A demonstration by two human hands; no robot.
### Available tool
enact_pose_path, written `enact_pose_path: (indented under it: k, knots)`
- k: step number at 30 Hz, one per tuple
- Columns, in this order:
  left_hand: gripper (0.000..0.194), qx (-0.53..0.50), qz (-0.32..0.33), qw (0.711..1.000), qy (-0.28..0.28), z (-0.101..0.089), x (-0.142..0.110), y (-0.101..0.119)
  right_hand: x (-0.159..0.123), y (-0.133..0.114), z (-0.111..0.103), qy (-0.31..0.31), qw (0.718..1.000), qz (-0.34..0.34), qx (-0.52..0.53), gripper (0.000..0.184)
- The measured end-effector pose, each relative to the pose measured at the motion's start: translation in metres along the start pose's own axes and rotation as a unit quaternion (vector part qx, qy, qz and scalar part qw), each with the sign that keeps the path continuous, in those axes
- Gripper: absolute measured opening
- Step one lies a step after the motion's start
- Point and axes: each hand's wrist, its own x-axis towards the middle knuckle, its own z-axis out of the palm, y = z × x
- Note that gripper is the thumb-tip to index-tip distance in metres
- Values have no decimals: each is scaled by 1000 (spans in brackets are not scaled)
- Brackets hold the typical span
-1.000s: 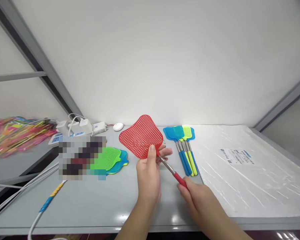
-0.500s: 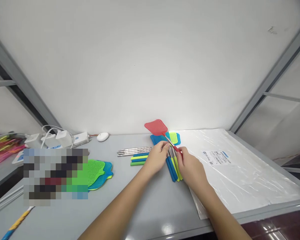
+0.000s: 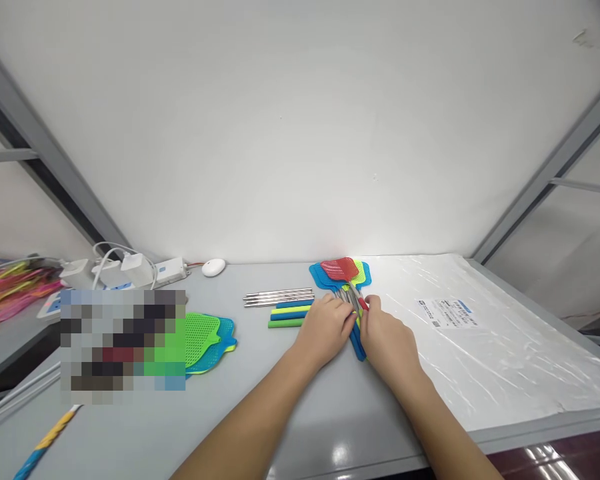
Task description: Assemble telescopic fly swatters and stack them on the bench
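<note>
My right hand (image 3: pixel 391 339) is closed around the red handle of a red fly swatter (image 3: pixel 341 268). The swatter's mesh head lies over blue and yellow-green swatter heads (image 3: pixel 323 277). My left hand (image 3: pixel 329 328) rests beside it with curled fingers, against the metal shafts of the bundle; what it grips is hidden. Blue handles (image 3: pixel 358 340) stick out below, between both hands. Left of my left hand lie several loose handle grips (image 3: pixel 286 317) in blue, yellow-green and green. Behind these grips are thin metal rods (image 3: pixel 275 295).
Green and blue swatter heads (image 3: pixel 203 337) are stacked at left, partly under a pixelated patch. A white plastic package (image 3: pixel 510 360) with a label covers the right side. Chargers (image 3: pixel 135 269), cables and a white oval case (image 3: pixel 213 267) stand near the back wall.
The red fly swatter has come down from above the bundle onto the other heads. My left hand has left its shaft and dropped to the bundle. The view has shifted slightly.
</note>
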Motion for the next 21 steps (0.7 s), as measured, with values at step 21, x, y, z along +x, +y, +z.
enact_pose_path:
  k: [21]
  knots:
    - [24, 53, -27, 998, 4, -1, -4, 6, -7, 36, 1, 75, 982, 41, 170, 30]
